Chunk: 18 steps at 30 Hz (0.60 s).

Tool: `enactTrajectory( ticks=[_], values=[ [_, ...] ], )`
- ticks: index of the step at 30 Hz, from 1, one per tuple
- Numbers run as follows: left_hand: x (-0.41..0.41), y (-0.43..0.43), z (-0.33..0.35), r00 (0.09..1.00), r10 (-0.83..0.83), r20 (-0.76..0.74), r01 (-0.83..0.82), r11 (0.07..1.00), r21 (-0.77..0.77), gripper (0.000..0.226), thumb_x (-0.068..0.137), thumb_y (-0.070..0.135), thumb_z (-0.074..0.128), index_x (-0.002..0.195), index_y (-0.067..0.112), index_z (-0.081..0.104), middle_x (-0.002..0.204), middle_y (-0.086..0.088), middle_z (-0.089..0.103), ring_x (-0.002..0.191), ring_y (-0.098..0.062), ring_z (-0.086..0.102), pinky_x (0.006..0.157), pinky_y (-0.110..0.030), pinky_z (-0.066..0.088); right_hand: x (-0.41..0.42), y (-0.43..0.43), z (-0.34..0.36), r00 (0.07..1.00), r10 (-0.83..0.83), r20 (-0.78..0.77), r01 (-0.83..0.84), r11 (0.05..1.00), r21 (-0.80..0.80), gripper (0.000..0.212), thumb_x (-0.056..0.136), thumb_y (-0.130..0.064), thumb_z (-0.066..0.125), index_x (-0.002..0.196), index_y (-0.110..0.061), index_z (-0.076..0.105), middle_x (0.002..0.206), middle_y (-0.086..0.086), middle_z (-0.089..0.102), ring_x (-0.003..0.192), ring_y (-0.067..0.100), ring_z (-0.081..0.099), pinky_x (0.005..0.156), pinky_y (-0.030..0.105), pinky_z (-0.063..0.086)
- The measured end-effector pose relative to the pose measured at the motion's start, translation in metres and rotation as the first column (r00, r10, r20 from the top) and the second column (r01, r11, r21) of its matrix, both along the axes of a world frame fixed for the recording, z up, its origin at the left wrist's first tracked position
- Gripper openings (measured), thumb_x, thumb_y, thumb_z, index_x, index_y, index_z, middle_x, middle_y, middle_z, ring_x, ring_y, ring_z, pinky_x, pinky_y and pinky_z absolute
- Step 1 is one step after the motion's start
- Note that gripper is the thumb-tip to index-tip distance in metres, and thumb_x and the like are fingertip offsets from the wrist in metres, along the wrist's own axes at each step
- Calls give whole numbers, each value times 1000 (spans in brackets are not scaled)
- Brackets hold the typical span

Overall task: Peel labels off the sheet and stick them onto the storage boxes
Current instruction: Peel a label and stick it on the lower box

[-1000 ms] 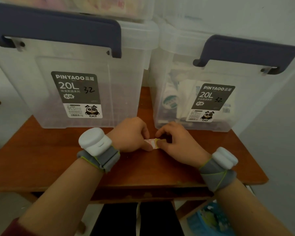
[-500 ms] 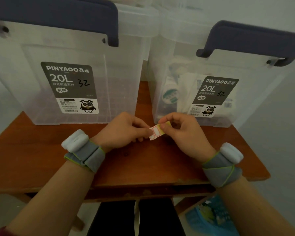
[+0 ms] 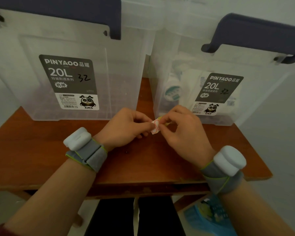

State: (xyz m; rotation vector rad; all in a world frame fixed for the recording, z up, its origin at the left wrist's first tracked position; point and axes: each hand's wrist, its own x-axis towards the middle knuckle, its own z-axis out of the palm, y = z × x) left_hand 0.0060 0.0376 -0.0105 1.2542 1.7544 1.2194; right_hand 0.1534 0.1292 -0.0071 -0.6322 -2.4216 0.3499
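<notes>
A small white label with a red border (image 3: 155, 127) hangs in the air between my two hands, just above the wooden table (image 3: 41, 150). My left hand (image 3: 124, 126) pinches its left edge. My right hand (image 3: 182, 128) pinches its right edge together with a thin yellowish backing strip (image 3: 167, 123) that shows behind the fingers. Two clear storage boxes with dark blue handles stand behind: the left box (image 3: 123, 74) looks empty, the right box (image 3: 180, 79) holds white items. Each carries a grey PINYAOO 20L sticker.
White sensor units on grey straps sit on both wrists. More clear boxes are stacked above at the top edge. A blue printed package (image 3: 206, 217) lies on the floor under the table's right corner. A pale wall closes the right side.
Both hands have lifted the label off the table top, and it has turned from lying flat to standing nearly upright. The view has moved closer to the boxes.
</notes>
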Motion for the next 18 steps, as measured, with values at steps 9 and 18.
enactTrajectory(
  ticks=[9, 18],
  values=[
    [1, 0, -2, 999, 3, -35, -1, 999, 36, 9, 86, 17, 65, 87, 15, 73, 79, -12, 73, 65, -7, 65, 64, -15, 54, -4, -1, 3, 997, 27, 71, -22, 998, -62, 6, 81, -20, 63, 81, -16, 68, 77, 1, 61, 72, 16, 56, 68, 32, 44],
    [3, 1, -2, 999, 19, -51, -17, 999, 47, 10, 87, 17, 64, 87, 14, 73, 77, -8, 72, 64, -7, 64, 63, -15, 54, -6, -2, 7, 985, 51, 165, -49, 999, -15, 13, 87, -17, 55, 82, -15, 68, 76, 1, 56, 74, 21, 55, 67, 26, 33]
  ],
)
